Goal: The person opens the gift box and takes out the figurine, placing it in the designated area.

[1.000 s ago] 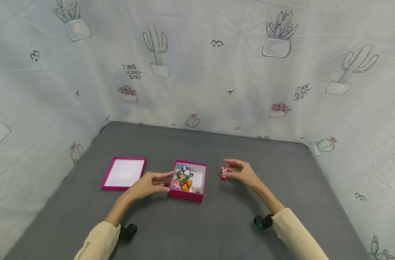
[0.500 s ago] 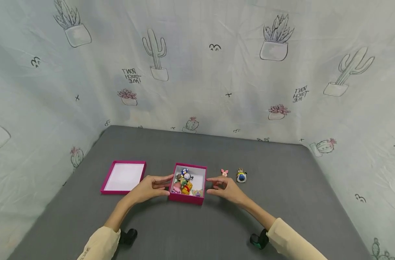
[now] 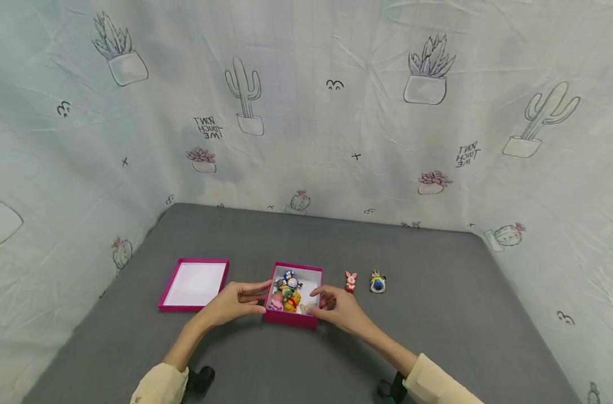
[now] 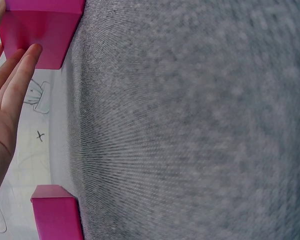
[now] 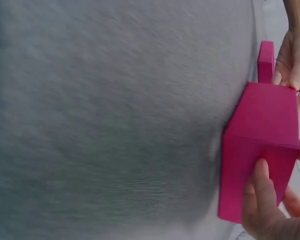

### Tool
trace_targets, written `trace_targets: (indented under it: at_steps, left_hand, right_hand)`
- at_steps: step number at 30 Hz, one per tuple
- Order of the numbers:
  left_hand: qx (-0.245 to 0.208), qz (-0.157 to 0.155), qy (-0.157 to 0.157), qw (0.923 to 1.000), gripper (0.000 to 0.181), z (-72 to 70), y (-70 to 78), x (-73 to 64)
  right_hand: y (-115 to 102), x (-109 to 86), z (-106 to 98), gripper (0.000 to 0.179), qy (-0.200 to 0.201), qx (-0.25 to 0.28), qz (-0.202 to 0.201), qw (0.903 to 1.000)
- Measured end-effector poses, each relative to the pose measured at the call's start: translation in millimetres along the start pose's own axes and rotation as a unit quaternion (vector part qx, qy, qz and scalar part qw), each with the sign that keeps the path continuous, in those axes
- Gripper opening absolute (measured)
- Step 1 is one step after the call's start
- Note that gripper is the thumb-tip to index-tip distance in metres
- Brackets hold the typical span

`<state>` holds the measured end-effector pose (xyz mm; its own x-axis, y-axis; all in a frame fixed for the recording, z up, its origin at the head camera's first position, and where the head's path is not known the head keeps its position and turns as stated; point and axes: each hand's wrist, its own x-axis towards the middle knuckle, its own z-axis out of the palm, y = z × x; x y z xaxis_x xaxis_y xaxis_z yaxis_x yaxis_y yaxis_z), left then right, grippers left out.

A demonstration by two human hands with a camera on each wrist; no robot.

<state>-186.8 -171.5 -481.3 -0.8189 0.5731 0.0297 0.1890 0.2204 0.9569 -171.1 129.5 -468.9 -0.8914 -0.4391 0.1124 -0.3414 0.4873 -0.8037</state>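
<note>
A magenta box (image 3: 291,318) with a white inside stands in the middle of the table, several small figurines (image 3: 290,304) heaped along its left side. Straight fingers of my left hand (image 3: 238,303) rest against the box's left wall, the thumb near the front corner. My right hand (image 3: 341,310) reaches over the right rim, thumb and forefinger spread inside the box. The thumb is at a small pale figurine (image 3: 304,308) in the front right corner, partly covered. In the right wrist view other fingers (image 5: 263,185) touch the box's outer right wall.
Left of the box lies its magenta lid (image 3: 194,285), white inside facing up. To the right stand a pink-eared figurine (image 3: 350,282) and a yellow-and-blue figurine (image 3: 378,282). A patterned cloth (image 3: 306,112) hangs around the grey table (image 3: 417,303).
My right hand has let go of the pink-eared figurine, leaving it standing on the table, and moved left to the box and over its rim. The left hand stays at the box.
</note>
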Motion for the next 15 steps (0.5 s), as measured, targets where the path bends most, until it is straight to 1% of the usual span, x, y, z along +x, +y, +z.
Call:
trace_targets:
  at_steps: [4, 8, 12, 15]
  left_hand:
    - [0.003, -0.005, 0.006, 1.0, 0.062, 0.4, -0.8, -0.8]
    - [0.002, -0.009, 0.007, 0.9999, 0.062, -0.5, -1.0, -1.5]
    - [0.003, -0.01, 0.009, 0.9999, 0.061, -0.3, -1.0, -1.0]
    - [0.005, -0.008, 0.008, 0.9999, 0.061, 0.1, -1.3, 0.1]
  right_hand:
    - [-7, 10.3, -2, 0.033, -0.026, -0.053, 0.012, 0.9982]
    - [-17, 21.6, -4, 0.035, -0.05, -0.11, 0.028, 0.9922]
    - [-26, 30.5, -4, 0.03, -0.078, -0.154, 0.052, 0.9837]
    - [-29, 35.6, -2, 0.025, -0.097, -0.182, 0.091, 0.9743]
